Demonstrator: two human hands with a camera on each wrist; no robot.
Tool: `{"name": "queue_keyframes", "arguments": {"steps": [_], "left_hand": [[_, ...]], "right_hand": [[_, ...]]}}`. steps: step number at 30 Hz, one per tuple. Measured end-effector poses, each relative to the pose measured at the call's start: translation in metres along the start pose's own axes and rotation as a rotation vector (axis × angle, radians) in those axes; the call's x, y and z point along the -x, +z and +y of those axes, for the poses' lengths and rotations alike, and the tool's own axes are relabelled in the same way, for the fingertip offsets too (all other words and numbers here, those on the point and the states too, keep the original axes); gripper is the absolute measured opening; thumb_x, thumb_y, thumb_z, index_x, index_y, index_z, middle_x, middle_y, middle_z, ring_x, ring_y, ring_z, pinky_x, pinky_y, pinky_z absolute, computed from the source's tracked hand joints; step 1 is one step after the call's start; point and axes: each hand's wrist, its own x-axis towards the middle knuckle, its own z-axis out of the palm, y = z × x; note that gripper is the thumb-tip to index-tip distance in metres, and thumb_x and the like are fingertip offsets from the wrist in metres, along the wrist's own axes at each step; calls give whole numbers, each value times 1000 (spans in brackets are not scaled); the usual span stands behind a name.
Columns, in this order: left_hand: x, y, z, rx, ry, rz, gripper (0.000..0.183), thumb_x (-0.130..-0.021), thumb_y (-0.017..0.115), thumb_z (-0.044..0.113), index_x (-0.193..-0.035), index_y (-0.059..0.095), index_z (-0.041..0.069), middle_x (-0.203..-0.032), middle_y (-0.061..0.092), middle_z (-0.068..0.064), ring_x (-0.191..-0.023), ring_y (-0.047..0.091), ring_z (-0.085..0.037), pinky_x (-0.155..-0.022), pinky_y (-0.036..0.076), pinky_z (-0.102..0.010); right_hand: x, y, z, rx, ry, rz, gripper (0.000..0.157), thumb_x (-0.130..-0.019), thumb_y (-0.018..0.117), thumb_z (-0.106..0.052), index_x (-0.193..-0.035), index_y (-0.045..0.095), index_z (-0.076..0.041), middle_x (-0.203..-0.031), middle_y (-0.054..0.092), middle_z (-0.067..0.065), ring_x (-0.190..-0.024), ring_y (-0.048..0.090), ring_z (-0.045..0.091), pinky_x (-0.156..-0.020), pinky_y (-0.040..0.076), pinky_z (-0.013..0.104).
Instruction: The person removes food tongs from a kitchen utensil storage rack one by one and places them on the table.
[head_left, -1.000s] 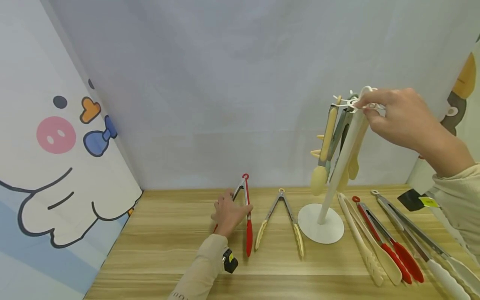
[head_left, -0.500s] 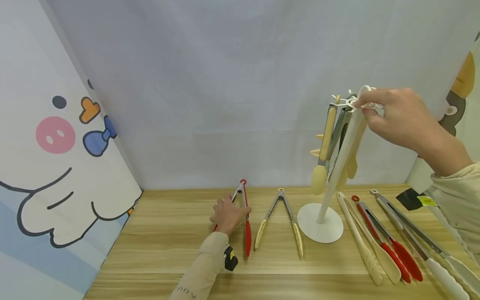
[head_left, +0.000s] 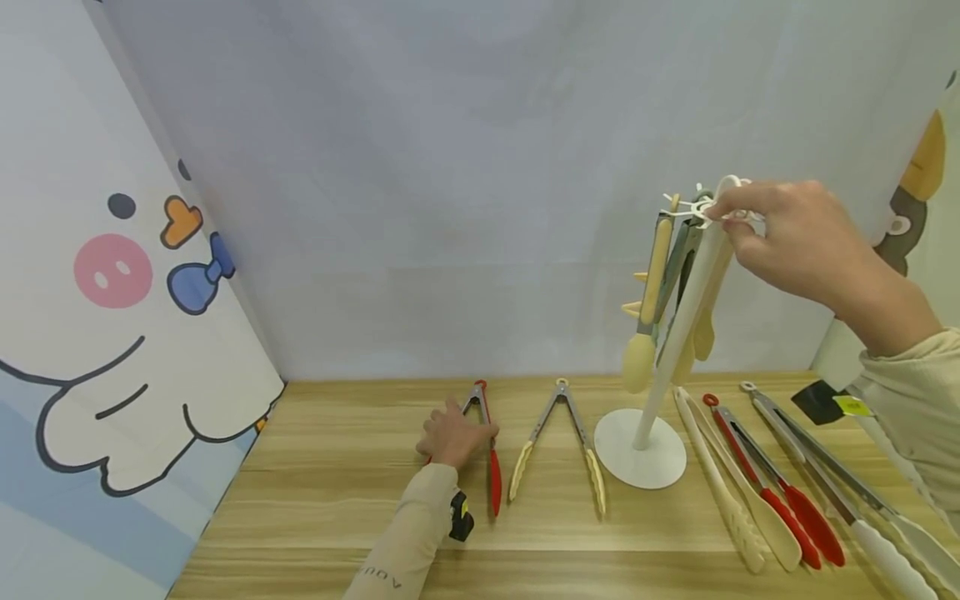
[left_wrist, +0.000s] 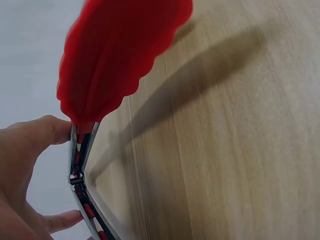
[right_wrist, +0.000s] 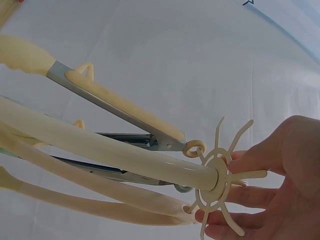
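My left hand (head_left: 452, 435) grips a pair of red-tipped tongs (head_left: 496, 483) at the left of the table, thumb on one arm and fingers at the other. The tongs are spread in a V, ring end toward the back wall. In the left wrist view a scalloped red tip (left_wrist: 120, 55) shows close up. My right hand (head_left: 798, 237) pinches the hooked top (right_wrist: 225, 177) of a white stand (head_left: 618, 462), whose pole leans in view. From its hooks hang yellow tongs (head_left: 657, 267), grey-green tongs (head_left: 678, 258) and beige tongs (right_wrist: 100, 200).
Between the left hand and the stand, yellow-tipped tongs (head_left: 596, 479) lie spread on the wooden table (head_left: 322, 517). Right of the stand lie cream tongs (head_left: 720, 475), another red-tipped pair (head_left: 813, 517) and long white-tipped tongs (head_left: 892, 554). A pale cloth wall (head_left: 420, 208) stands behind.
The ring end of the red-tipped tongs has come down and toward me, with my left hand shifting slightly along. My right hand stays at the stand's top.
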Motion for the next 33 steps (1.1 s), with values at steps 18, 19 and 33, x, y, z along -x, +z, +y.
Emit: {"name": "queue_keyframes", "arguments": {"steps": [18,19,33], "left_hand": [[-3,8,-1,-80,-12,41,82,-67,77,46,-128,45,2,-105,49,-28,-94,47,-43,-65,40,-56],[-3,8,-1,-78,-7,43,82,-67,78,45,-128,44,2,-105,49,-28,-94,47,-43,-65,40,-56],[-3,-8,5,62,155,65,53,-77,72,28,-118,53,2,-113,49,-26,-106,42,-42,-75,36,-60]], "right_hand": [[1,0,-1,-2,1,8,23,-90,51,-4,-104,69,-3,-123,56,25,-87,58,44,-62,28,40],[0,0,-1,-2,0,8,23,-91,51,-4,-104,69,-3,-124,56,25,-89,58,45,-63,28,41],[-1,-3,3,-35,35,-43,25,-94,48,-7,-108,67,-3,-125,55,26,-74,56,35,-63,32,41]]}}
